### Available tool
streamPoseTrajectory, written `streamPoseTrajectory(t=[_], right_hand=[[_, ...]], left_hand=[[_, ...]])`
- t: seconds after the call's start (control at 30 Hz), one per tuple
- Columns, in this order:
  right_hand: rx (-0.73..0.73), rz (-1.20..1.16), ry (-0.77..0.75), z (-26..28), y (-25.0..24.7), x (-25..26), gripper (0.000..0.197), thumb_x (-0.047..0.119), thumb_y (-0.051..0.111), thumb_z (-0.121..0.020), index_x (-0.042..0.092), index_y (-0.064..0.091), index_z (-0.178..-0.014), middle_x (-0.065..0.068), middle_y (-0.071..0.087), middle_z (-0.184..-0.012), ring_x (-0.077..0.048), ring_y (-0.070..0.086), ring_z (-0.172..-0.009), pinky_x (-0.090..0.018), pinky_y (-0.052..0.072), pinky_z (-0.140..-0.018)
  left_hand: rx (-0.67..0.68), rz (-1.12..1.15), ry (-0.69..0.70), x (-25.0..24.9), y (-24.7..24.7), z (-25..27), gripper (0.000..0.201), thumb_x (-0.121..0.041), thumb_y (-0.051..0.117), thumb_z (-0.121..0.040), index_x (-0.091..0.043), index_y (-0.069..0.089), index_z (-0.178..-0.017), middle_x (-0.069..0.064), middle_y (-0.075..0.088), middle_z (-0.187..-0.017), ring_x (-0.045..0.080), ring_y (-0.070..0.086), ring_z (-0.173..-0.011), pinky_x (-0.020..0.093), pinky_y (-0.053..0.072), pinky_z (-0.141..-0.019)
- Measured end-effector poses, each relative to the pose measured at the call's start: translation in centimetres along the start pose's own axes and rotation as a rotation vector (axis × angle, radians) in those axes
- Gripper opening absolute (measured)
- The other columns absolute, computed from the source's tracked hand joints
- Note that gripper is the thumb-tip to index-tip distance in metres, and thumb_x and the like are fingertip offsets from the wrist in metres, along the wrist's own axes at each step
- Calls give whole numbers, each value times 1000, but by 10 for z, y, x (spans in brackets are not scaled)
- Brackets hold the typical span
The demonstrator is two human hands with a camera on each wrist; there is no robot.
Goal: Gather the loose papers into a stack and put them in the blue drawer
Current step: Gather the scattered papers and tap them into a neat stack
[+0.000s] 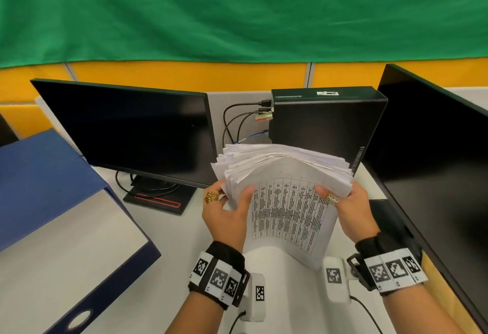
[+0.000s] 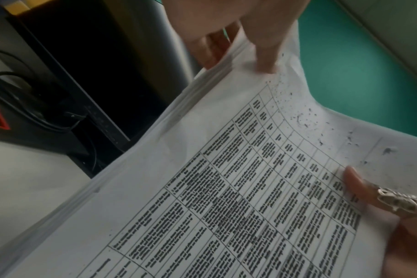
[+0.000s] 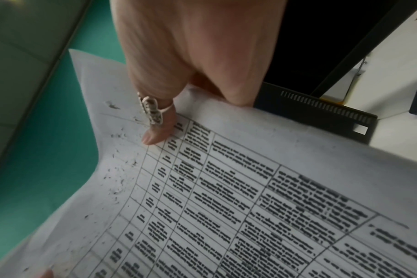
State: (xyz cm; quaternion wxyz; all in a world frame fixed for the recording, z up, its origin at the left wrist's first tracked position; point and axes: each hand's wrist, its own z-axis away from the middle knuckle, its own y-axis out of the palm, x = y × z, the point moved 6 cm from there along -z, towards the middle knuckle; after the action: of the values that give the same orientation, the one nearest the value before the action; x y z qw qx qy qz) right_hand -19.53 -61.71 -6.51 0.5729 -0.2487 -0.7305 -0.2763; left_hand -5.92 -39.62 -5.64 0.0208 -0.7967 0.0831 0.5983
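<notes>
Stack of papers [image 1: 287,188], fanned and bowed, raised over desk [image 1: 163,254] between left hand [image 1: 227,214] and right hand [image 1: 348,207], thumbs pressed on printed top sheet, fingers curled behind; blue drawer [image 1: 47,180] at left.

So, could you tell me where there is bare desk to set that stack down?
Bare desk lies between the blue box and the left hand, in front of the monitor stand. Behind the paper stack, cables and the computer case crowd it.
</notes>
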Motion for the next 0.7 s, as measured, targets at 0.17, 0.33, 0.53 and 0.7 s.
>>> streamPoseTrajectory(t=[0.17,0.33,0.53,0.7], right_hand=[[74,26,40,-2,-2,-2,88,65,81,-38,24,60,-113,-3,69,-109,-19,68,-97,-27,58,-69],[218,13,68,-4,-3,0,67,27,84,-54,20,58,-115,-1,71,-107,-21,66,-102,-29,57,-73],[271,20,39,-7,-4,5,61,6,76,-60,15,57,-118,-4,70,-110,-23,66,-104,-33,57,-75],[208,43,18,-9,-2,11,66,32,90,-43,24,65,-104,4,73,-101,-15,69,-96,-27,57,-71]], left_hand=[[54,-23,-45,-8,8,-2,58,-28,82,-64,-24,50,-113,-10,58,-105,-2,56,-95,10,49,-67],[224,63,-26,-14,20,-2,38,-13,80,-69,-25,59,-98,-12,66,-96,-6,65,-87,9,53,-68],[534,25,-71,-19,24,-18,33,-4,67,-80,-22,61,-107,-14,66,-98,-8,64,-86,7,51,-69],[554,5,-68,-23,27,-28,36,-1,65,-81,-29,57,-103,-15,63,-98,-3,62,-88,19,54,-82]])
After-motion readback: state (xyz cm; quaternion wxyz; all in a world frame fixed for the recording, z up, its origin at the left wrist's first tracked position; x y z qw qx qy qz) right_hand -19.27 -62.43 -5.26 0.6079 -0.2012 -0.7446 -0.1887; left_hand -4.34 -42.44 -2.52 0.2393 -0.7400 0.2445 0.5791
